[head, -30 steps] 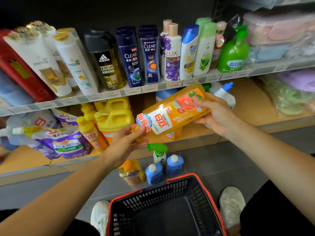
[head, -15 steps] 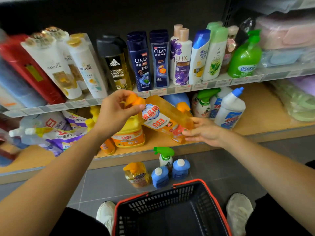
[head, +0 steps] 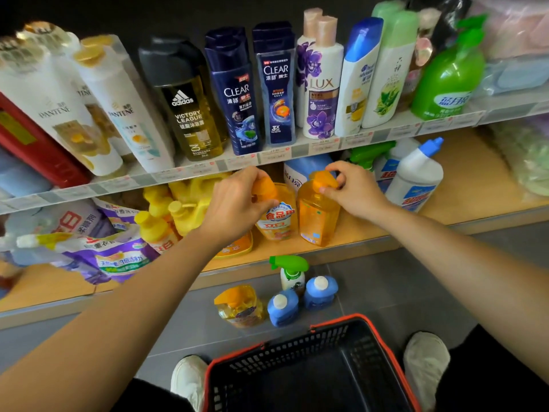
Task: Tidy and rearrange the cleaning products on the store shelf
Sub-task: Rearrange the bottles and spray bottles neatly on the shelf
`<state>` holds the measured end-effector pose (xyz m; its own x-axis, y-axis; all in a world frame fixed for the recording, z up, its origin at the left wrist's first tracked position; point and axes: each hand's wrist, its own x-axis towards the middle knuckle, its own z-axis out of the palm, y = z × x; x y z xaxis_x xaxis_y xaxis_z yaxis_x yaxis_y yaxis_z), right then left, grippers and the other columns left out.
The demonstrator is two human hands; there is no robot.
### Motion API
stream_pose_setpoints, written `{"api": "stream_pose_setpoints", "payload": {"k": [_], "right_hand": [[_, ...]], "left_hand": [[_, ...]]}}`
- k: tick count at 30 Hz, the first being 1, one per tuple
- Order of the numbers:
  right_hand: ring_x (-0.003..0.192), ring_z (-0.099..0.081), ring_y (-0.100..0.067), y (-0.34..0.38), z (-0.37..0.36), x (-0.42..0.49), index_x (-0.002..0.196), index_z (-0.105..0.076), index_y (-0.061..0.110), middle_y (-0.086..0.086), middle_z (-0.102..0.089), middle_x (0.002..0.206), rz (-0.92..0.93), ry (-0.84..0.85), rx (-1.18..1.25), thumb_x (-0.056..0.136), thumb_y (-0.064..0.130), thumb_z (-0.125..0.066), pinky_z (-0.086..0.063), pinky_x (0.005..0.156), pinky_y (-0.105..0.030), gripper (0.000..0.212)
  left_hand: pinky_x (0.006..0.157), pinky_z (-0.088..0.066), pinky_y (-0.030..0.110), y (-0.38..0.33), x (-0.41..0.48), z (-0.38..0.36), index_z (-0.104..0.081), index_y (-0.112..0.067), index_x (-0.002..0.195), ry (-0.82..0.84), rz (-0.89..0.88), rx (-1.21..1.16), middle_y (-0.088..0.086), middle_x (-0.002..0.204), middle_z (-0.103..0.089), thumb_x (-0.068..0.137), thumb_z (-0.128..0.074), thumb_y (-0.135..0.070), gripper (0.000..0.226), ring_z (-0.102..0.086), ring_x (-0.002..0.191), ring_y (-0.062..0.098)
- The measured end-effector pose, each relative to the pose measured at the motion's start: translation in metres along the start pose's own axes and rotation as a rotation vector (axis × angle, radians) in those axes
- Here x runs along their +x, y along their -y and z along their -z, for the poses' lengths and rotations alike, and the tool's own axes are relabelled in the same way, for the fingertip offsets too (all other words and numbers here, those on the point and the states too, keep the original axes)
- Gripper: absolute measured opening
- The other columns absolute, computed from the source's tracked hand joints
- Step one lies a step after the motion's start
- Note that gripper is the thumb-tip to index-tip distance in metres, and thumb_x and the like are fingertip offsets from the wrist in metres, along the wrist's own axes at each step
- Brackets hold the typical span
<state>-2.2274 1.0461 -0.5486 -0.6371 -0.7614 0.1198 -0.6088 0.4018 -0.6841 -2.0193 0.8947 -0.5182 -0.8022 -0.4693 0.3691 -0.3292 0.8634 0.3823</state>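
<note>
As I steady it: orange bottle (head: 276,221), earlier tilted, stands shelved.
Left hand (head: 234,203): grips its cap (head: 263,185).
Right hand (head: 356,191): pinches twin bottle (head: 318,221) at top.

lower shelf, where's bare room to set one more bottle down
Widest bare wood on the lower shelf lies right of the white blue-capped bottle, up to the green packs. A smaller patch sits at left, in front of the purple pouches. Crowded from the yellow jugs to the orange bottles that the left hand and right hand grip.
</note>
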Motion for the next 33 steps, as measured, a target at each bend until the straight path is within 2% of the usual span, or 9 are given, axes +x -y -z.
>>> {"api": "stream_pose_setpoints", "payload": {"k": [6,12,16,19,22,24,26,29,33], "right_hand": [[0.083,-0.061,-0.017,-0.004,0.001,0.013,0.138,-0.057,0.016,0.001,-0.062,0.085,0.017,0.052,-0.058,0.095,0.028,-0.065,-0.040,0.075,-0.026,0.045],[0.057,-0.067,-0.011,0.000,0.003,0.015,0.145,-0.050,0.025,0.001,-0.069,0.073,-0.031,0.089,-0.015,0.095,0.028,-0.064,-0.055,0.059,-0.024,0.052],[0.054,-0.071,-0.020,0.011,-0.003,0.017,0.141,-0.053,0.015,-0.011,-0.071,0.072,-0.165,0.195,0.183,0.096,0.019,-0.064,-0.059,0.052,-0.030,0.047],[0.062,-0.074,-0.022,0.016,-0.001,0.018,0.144,-0.049,0.009,-0.016,-0.073,0.078,-0.167,0.331,0.248,0.101,0.015,-0.056,-0.062,0.058,-0.031,0.044],[0.076,-0.074,-0.016,0.015,0.013,0.024,0.149,-0.042,0.013,-0.008,-0.075,0.088,-0.022,0.505,0.080,0.101,0.009,-0.052,-0.062,0.072,-0.030,0.049],[0.081,-0.072,-0.011,0.013,0.023,0.030,0.150,-0.041,0.020,0.001,-0.075,0.088,0.079,0.553,-0.088,0.099,0.011,-0.057,-0.057,0.075,-0.027,0.053],[0.085,-0.069,-0.011,0.012,0.028,0.035,0.150,-0.040,0.025,0.004,-0.072,0.087,0.162,0.587,-0.211,0.096,0.014,-0.063,-0.052,0.078,-0.029,0.060],[0.083,-0.062,-0.008,0.010,0.033,0.043,0.147,-0.046,0.029,0.002,-0.065,0.098,0.230,0.621,-0.284,0.090,0.015,-0.072,-0.049,0.081,-0.033,0.064],[0.091,-0.050,-0.011,0.009,0.030,0.048,0.136,-0.058,0.030,0.002,-0.051,0.112,0.370,0.550,-0.374,0.083,0.022,-0.079,-0.038,0.084,-0.030,0.057]], "left_hand": [[0.076,-0.047,0.032,0.011,0.002,-0.045,-0.061,-0.013,0.116,0.070,0.104,-0.012,0.006,0.113,-0.067,0.084,-0.080,-0.034,0.043,-0.064,0.099,0.024],[0.089,-0.049,0.042,0.014,0.011,-0.060,-0.051,-0.013,0.139,0.018,0.192,-0.039,0.011,0.129,-0.062,0.091,-0.073,-0.027,0.055,-0.061,0.113,0.031],[0.097,-0.053,0.047,0.019,0.004,-0.059,-0.034,-0.015,0.155,0.039,0.137,-0.069,0.011,0.148,-0.047,0.091,-0.073,-0.017,0.075,-0.052,0.129,0.030],[0.078,-0.061,0.040,0.023,-0.016,-0.054,-0.044,-0.015,0.148,-0.032,0.047,-0.067,0.007,0.149,-0.044,0.091,-0.071,-0.018,0.062,-0.064,0.107,0.023],[0.064,-0.059,0.039,0.033,-0.039,-0.047,-0.058,-0.013,0.124,-0.032,-0.011,-0.056,0.003,0.118,-0.053,0.090,-0.070,-0.017,0.036,-0.061,0.083,0.016],[0.067,-0.057,0.042,0.044,-0.054,-0.046,-0.064,-0.014,0.111,0.136,-0.013,-0.061,0.001,0.101,-0.060,0.088,-0.074,-0.017,0.025,-0.062,0.081,0.017],[0.076,-0.055,0.042,0.056,-0.067,-0.047,-0.068,-0.016,0.108,0.413,0.051,-0.019,0.001,0.098,-0.067,0.088,-0.075,-0.024,0.023,-0.065,0.086,0.020],[0.084,-0.052,0.036,0.073,-0.085,-0.051,-0.066,-0.017,0.119,0.765,0.224,0.147,0.003,0.112,-0.069,0.090,-0.072,-0.040,0.038,-0.065,0.101,0.023],[0.093,-0.045,0.033,0.088,-0.123,-0.057,-0.051,-0.018,0.141,1.026,0.399,0.175,0.009,0.133,-0.061,0.095,-0.066,-0.042,0.054,-0.058,0.119,0.028]]}}
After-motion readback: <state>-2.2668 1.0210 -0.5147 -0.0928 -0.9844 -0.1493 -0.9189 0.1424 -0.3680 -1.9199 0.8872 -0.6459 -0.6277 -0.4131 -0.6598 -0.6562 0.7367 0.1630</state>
